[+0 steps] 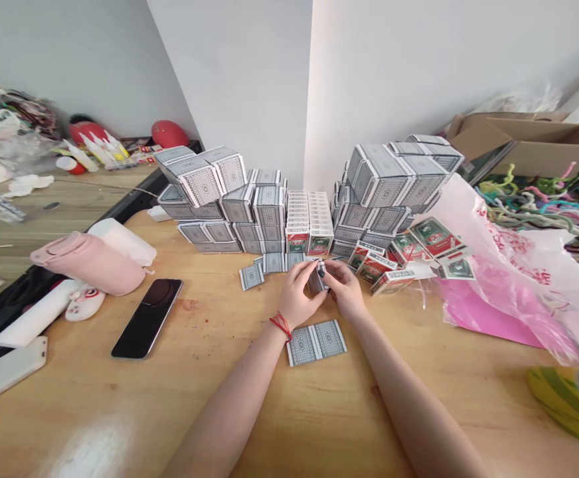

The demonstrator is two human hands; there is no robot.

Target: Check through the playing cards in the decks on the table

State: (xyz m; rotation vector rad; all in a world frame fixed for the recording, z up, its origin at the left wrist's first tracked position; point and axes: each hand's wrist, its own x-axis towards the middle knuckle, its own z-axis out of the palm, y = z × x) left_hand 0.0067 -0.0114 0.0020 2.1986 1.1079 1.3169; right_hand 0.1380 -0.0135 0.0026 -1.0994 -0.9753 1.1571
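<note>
My left hand (299,291) and my right hand (345,287) meet over the wooden table (210,398), both closed round one small grey-patterned card pack (318,277) held between them. A red string circles my left wrist. Just in front of my wrists lie two grey-backed packs (316,342) side by side. Loose packs (252,275) lie flat beyond my hands. Behind them rise tall stacks of grey packs (230,199) on the left, a white-sided column (309,222) in the middle and another grey heap (394,182) on the right.
A black phone (147,317) lies left of my hands, with a pink bottle (90,262) and white cases beyond. Red-and-green boxes (409,255) spill beside a pink plastic bag (508,279). A cardboard box (528,143) and coloured cords (548,202) sit far right.
</note>
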